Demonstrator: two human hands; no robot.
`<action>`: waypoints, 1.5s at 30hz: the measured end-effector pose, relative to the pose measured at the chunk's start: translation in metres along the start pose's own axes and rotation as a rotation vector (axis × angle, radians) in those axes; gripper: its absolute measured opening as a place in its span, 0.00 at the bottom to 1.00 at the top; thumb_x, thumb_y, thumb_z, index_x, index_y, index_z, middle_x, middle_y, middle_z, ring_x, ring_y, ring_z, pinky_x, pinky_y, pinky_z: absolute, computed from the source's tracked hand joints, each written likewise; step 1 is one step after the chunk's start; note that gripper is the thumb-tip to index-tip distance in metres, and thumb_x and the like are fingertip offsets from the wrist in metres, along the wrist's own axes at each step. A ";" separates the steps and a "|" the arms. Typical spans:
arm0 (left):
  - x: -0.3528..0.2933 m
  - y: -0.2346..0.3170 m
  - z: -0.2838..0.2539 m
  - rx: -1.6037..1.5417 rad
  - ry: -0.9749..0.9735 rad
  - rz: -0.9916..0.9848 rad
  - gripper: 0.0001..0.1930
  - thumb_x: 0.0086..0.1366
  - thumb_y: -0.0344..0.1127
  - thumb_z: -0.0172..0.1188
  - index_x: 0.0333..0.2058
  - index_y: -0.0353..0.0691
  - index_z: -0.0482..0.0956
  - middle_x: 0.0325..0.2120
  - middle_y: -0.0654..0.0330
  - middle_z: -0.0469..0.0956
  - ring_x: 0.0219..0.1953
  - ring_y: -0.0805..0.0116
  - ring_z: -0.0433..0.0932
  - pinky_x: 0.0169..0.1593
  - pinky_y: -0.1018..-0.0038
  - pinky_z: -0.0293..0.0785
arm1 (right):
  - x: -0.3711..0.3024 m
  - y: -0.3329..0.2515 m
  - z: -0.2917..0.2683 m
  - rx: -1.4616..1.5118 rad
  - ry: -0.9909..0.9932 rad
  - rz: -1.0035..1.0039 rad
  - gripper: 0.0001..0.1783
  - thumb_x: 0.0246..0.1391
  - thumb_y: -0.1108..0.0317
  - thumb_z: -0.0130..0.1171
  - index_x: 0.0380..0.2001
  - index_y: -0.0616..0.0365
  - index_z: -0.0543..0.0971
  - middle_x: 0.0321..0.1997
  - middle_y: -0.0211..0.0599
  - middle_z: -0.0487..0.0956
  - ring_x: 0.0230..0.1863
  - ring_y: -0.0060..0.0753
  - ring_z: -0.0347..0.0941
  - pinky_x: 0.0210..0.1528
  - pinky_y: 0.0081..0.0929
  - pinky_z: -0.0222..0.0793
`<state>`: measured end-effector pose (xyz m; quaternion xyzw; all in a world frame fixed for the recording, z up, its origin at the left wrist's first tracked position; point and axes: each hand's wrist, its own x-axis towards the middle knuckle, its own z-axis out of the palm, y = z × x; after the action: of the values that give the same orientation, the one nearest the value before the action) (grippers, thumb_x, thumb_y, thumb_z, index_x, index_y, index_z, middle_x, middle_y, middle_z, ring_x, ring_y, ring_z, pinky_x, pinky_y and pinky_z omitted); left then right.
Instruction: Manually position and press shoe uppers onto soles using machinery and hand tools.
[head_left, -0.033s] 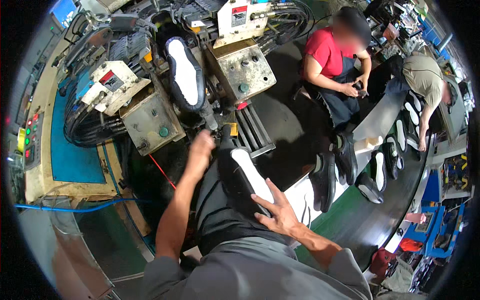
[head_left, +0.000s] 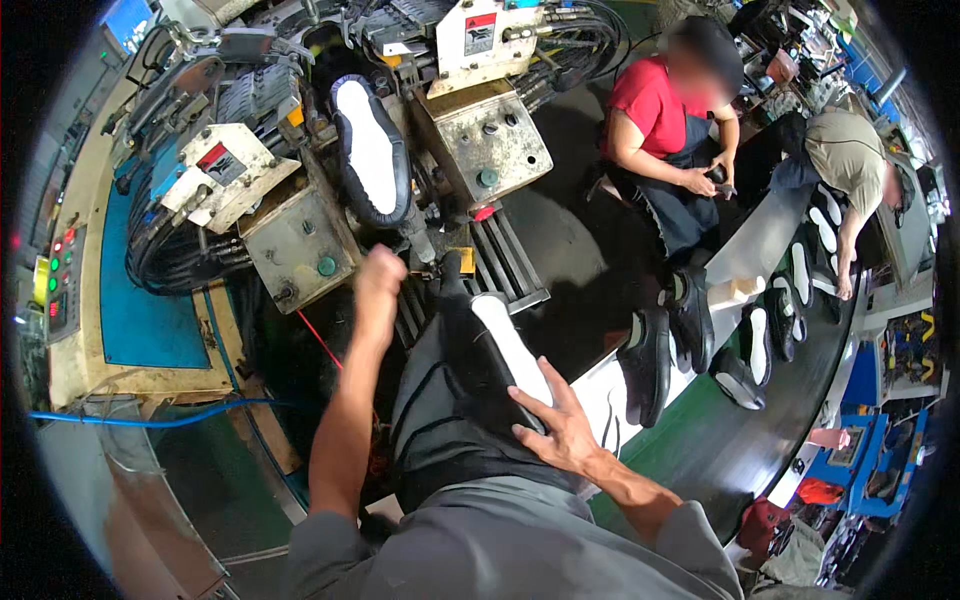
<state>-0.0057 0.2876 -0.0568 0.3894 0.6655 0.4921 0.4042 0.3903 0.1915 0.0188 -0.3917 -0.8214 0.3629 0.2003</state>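
Left hand [head_left: 380,278] has shifted up and left, now just beside the left metal box [head_left: 305,240] of the machine; shoe [head_left: 510,345] on the lap nudged slightly with it. Left hand looks curled but blurred, can't tell if it's holding anything. Right hand [head_left: 562,435] grips the near end of that shoe, fingers spread over the white sole; shoe lies sole up along the thigh [head_left: 430,420]. Second shoe [head_left: 372,150] sits sole up in the machine, between the boxes. More black shoes [head_left: 650,365] stand on the white counter [head_left: 602,398] at right.
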 end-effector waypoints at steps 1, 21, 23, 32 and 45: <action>0.026 -0.004 -0.039 -0.078 0.158 0.122 0.26 0.80 0.50 0.57 0.67 0.38 0.76 0.58 0.53 0.80 0.57 0.69 0.79 0.65 0.69 0.71 | 0.006 -0.004 -0.003 -0.011 0.021 -0.022 0.36 0.54 0.59 0.76 0.68 0.36 0.82 0.82 0.72 0.54 0.73 0.78 0.65 0.72 0.61 0.68; -0.122 0.075 -0.102 -0.753 0.055 0.097 0.59 0.62 0.68 0.65 0.80 0.40 0.49 0.66 0.39 0.70 0.55 0.42 0.82 0.51 0.47 0.87 | 0.363 -0.108 -0.008 -0.353 0.169 -0.355 0.36 0.59 0.54 0.71 0.71 0.25 0.76 0.83 0.63 0.52 0.63 0.75 0.69 0.64 0.64 0.76; -0.157 0.056 -0.099 -0.836 0.205 0.082 0.58 0.60 0.64 0.68 0.80 0.40 0.51 0.65 0.42 0.70 0.56 0.44 0.81 0.52 0.48 0.88 | 0.373 -0.108 0.009 -0.352 0.177 -0.343 0.36 0.59 0.55 0.71 0.72 0.24 0.76 0.83 0.63 0.52 0.63 0.75 0.68 0.64 0.63 0.76; -0.224 0.061 -0.082 -0.804 0.344 -0.046 0.61 0.55 0.59 0.72 0.81 0.43 0.50 0.68 0.46 0.68 0.63 0.47 0.76 0.61 0.48 0.81 | 0.384 -0.089 0.043 -0.507 0.367 -0.663 0.38 0.57 0.55 0.70 0.72 0.44 0.75 0.80 0.66 0.59 0.78 0.75 0.57 0.82 0.64 0.51; -0.181 0.105 -0.055 -0.347 0.191 -0.015 0.58 0.48 0.31 0.58 0.81 0.33 0.48 0.77 0.47 0.58 0.79 0.55 0.57 0.81 0.62 0.49 | 0.445 -0.093 0.050 -0.543 0.476 -0.741 0.36 0.55 0.58 0.69 0.67 0.54 0.78 0.70 0.63 0.73 0.72 0.67 0.67 0.79 0.60 0.57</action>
<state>0.0232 0.1251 0.0832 0.2603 0.6088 0.6311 0.4040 0.0408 0.4808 0.0758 -0.1843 -0.9013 -0.0580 0.3877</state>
